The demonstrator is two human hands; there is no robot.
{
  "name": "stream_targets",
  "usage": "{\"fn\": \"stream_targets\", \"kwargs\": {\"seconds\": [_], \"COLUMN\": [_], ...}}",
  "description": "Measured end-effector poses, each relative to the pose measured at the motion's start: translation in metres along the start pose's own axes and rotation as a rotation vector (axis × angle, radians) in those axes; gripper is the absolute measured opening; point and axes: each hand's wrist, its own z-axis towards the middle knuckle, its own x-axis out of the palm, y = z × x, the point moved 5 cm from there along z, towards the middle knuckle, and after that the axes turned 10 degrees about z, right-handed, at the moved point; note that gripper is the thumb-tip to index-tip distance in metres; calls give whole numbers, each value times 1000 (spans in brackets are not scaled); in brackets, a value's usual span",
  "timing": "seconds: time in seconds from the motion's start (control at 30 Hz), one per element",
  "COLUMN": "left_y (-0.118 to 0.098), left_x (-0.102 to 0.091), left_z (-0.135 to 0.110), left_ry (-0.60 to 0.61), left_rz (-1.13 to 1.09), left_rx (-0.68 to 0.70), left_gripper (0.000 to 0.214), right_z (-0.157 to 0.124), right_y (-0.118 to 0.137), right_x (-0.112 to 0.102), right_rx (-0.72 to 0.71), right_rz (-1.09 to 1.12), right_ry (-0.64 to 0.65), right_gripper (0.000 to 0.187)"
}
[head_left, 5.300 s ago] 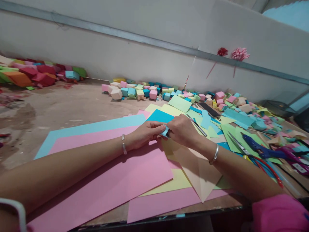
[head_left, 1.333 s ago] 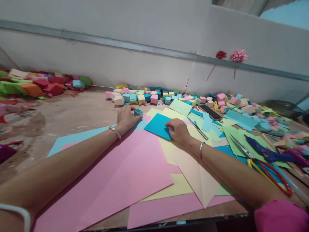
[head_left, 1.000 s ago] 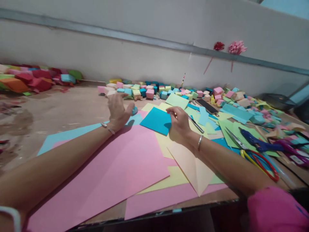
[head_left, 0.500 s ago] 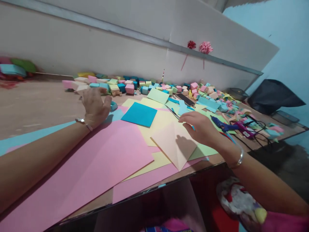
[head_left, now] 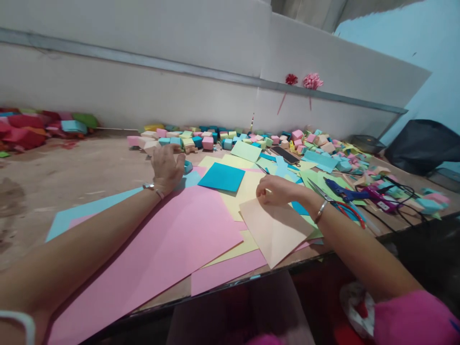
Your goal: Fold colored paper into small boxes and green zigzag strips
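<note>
My right hand is at the far edge of a peach sheet of paper, its fingers curled together. What those fingers hold, if anything, is hidden. A crease runs down the peach sheet, and one corner points at the table's front edge. My left hand rests with loosely bent fingers, thumb apart, at the far end of a large pink sheet. Beside its thumb lies a small blue ring-shaped thing. Between the two hands is a dark blue paper square.
Scissors with red handles and a glue gun with a cable lie right of my right hand. Small paper boxes line the wall, near a phone. Red paper pieces are piled at the far left.
My right hand has come down onto the peach sheet's far edge, fingers more curled. The sheet has turned and shifted slightly nearer. The view swung left; my left hand stays about where it was.
</note>
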Motion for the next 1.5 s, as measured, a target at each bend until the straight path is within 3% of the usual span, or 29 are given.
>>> {"fn": "stream_targets", "kwargs": {"seconds": [0.17, 0.3, 0.47, 0.6, 0.7, 0.8, 0.97, 1.13, 1.23, 1.4, 1.5], "left_y": [-1, -7, -36, -62, -74, -80, -71, -62, -62, -60, -60], "left_x": [1, -3, -10, -18, -20, -18, -15, -5, -5, -5, -4], "left_z": [0, -2, -9, -21, -30, -36, -32, -33, -35, -36, -36], "left_ry": [18, 9, 90, 199, 288, 363, 302, 344, 380, 374, 399], "left_rz": [-49, -118, -238, -381, -426, -424, -612, -905, -912, -921, -897], "left_rx": [6, 12, 207, 304, 299, 300, 36, -301, -352, -383, -408], "left_gripper": [26, 20, 37, 40, 31, 36, 44, 30, 20, 17, 18], "right_z": [2, 13, 27, 29, 28, 28, 24, 20, 20, 22, 20], "right_y": [-14, -18, -28, -32, -34, -40, -47, -34, -24, 2, 11], "right_x": [-13, -22, 1, 16, 15, 14, 20, 23, 19, 8, 4], "right_rx": [96, 174, 295, 277, 233, 214, 309, 301, 172, -248, -271], "right_rz": [307, 623, 1019, 1062, 1046, 1077, 1116, 1123, 1052, 517, 129], "right_ry": [-116, -308, -582, -668, -721, -792, -951, -986, -890, -622, -671], "right_gripper": [11, 7, 20, 19, 18, 18, 20, 23, 30, 46, 38]}}
